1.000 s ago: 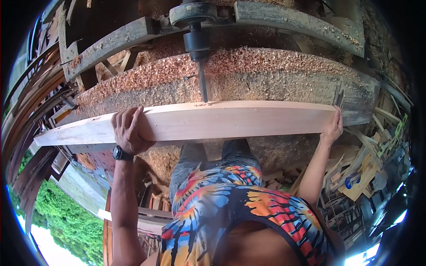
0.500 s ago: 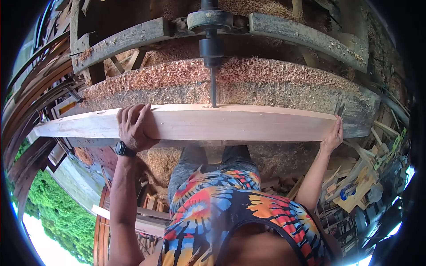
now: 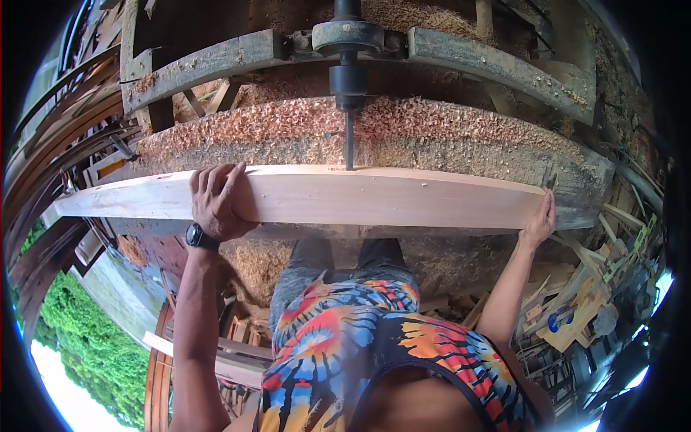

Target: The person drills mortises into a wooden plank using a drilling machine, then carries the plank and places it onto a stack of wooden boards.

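Observation:
A long pale wooden plank (image 3: pixel 389 198) lies across the bench, its far edge against the drill bit (image 3: pixel 349 147). The bit hangs from a black chuck (image 3: pixel 348 81) and meets the plank at a small rough cut. My left hand (image 3: pixel 218 201) grips the plank left of the bit, fingers over the top edge, thumb side toward the bit. A watch (image 3: pixel 196 235) is on that wrist. At the plank's right end, my right hand (image 3: pixel 540 218) holds it with fingers at the upper corner; the palm side is partly hidden.
Reddish shavings (image 3: pixel 252 122) cover the workbench (image 3: pixel 461 155) behind the plank. Weathered beams (image 3: pixel 497 68) flank the spindle. Stacked boards (image 3: pixel 61 155) crowd the left, and wood offcuts (image 3: pixel 576 309) pile up at the right.
The plank has slid slightly left relative to the bit, with both hands keeping their grip on it. The whole view has shifted a little.

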Action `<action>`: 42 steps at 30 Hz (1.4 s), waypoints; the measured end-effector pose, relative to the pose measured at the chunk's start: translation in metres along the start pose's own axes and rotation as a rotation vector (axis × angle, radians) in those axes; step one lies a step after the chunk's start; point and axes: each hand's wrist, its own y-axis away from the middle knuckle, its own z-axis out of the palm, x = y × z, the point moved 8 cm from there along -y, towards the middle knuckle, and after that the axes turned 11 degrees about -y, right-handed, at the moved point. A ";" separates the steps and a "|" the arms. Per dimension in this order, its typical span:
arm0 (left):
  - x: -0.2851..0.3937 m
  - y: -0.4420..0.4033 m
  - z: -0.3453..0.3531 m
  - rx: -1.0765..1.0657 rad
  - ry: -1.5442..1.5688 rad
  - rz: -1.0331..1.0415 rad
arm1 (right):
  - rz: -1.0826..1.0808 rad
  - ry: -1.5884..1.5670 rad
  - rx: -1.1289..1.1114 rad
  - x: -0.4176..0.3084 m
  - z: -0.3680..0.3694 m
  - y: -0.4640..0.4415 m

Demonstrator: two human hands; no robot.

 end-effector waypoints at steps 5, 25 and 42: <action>-0.003 -0.004 -0.001 0.005 -0.001 -0.005 | 0.014 0.003 0.002 -0.002 0.008 -0.005; -0.015 -0.031 -0.005 0.078 -0.032 -0.010 | -0.039 -0.132 -0.069 -0.003 0.059 -0.081; -0.003 0.004 0.001 0.031 -0.054 0.044 | -0.140 -0.064 -0.020 0.011 0.004 -0.008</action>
